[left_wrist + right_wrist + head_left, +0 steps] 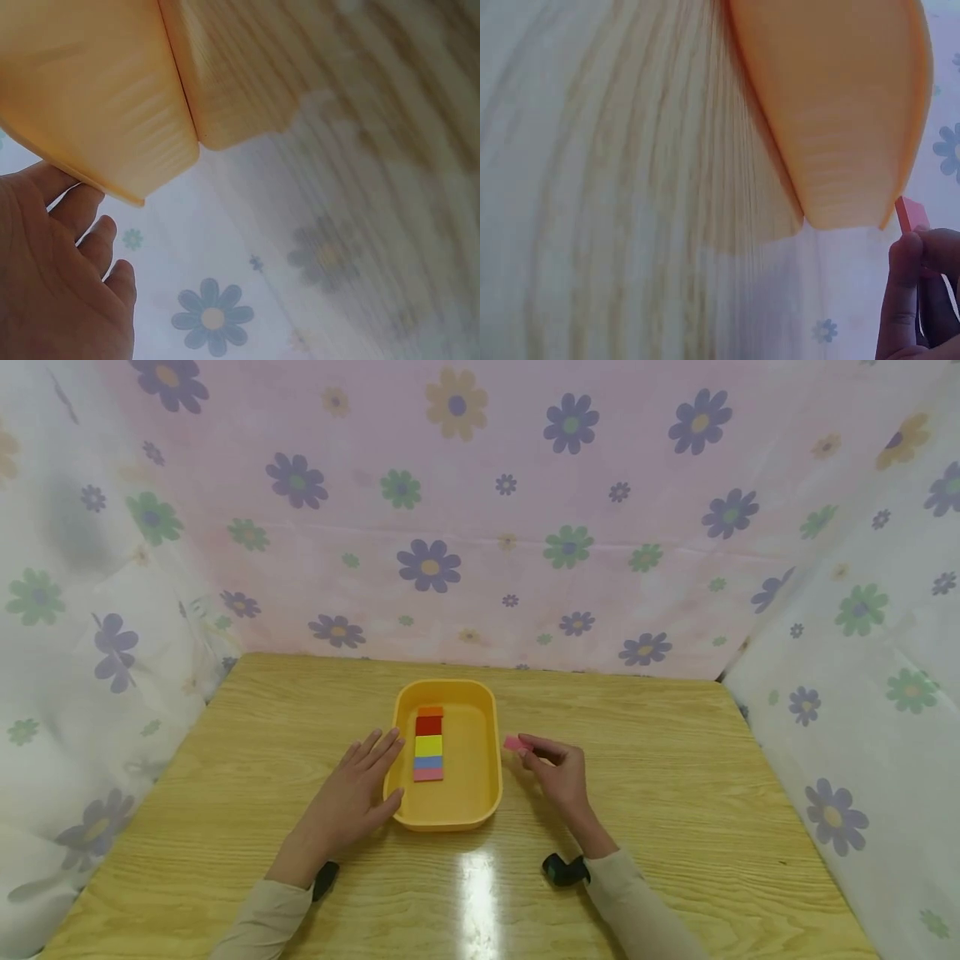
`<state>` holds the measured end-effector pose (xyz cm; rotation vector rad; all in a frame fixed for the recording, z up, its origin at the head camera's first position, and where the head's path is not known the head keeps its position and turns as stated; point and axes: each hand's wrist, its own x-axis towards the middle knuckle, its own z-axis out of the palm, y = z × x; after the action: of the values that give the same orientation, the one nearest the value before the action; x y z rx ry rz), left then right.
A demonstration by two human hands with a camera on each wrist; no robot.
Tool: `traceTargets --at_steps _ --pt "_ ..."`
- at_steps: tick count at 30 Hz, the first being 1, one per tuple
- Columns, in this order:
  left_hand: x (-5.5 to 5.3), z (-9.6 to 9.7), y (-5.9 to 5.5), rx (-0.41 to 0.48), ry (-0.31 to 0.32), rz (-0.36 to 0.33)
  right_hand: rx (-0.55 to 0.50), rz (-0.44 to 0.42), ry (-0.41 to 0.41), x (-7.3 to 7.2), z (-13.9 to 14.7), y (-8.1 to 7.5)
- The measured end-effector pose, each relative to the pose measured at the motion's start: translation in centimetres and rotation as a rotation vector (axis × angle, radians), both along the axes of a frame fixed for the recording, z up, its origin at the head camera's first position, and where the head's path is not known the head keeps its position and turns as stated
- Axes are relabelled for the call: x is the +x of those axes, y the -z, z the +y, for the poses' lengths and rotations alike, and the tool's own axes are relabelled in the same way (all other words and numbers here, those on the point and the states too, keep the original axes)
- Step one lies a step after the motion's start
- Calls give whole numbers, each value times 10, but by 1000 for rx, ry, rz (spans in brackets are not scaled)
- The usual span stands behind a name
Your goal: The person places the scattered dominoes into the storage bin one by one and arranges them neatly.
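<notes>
A yellow plastic tray (472,810) stands on the wooden table. Inside it, toward the left, lies a column of small coloured blocks: orange (431,712), red (429,726), yellow (429,745), blue (428,762) and pink (428,774). My left hand (352,797) rests on the tray's left rim, fingers extended; in the left wrist view its fingertips touch the rim. Just outside the right rim, my right hand (558,777) pinches a pink block (516,743) between thumb and fingers. The right wrist view shows this pink block (913,215) near the tray's edge.
The wooden table (637,727) stretches out around the tray. Flower-printed curtains (480,527) stand behind it and on both sides. A black wrist device (564,870) sits at the right wrist, and another (325,881) at the left.
</notes>
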<state>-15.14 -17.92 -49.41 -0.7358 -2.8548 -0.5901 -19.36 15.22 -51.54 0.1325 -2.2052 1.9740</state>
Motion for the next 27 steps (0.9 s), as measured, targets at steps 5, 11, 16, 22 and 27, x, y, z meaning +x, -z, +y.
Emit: traceTargets --at_steps 5,11,16,22,27 --pt "0 0 0 -3 3 8 -38 6 44 5 -5 -6" --pt "0 0 1 -7 7 10 -134 26 45 14 -13 -14" --pt "0 0 1 -4 8 14 -194 69 1 22 -24 -19" --pt "0 0 0 -11 6 13 -206 77 -39 32 -42 -23" --pt "1 1 -1 -6 6 -1 -215 80 -61 40 -58 -24"
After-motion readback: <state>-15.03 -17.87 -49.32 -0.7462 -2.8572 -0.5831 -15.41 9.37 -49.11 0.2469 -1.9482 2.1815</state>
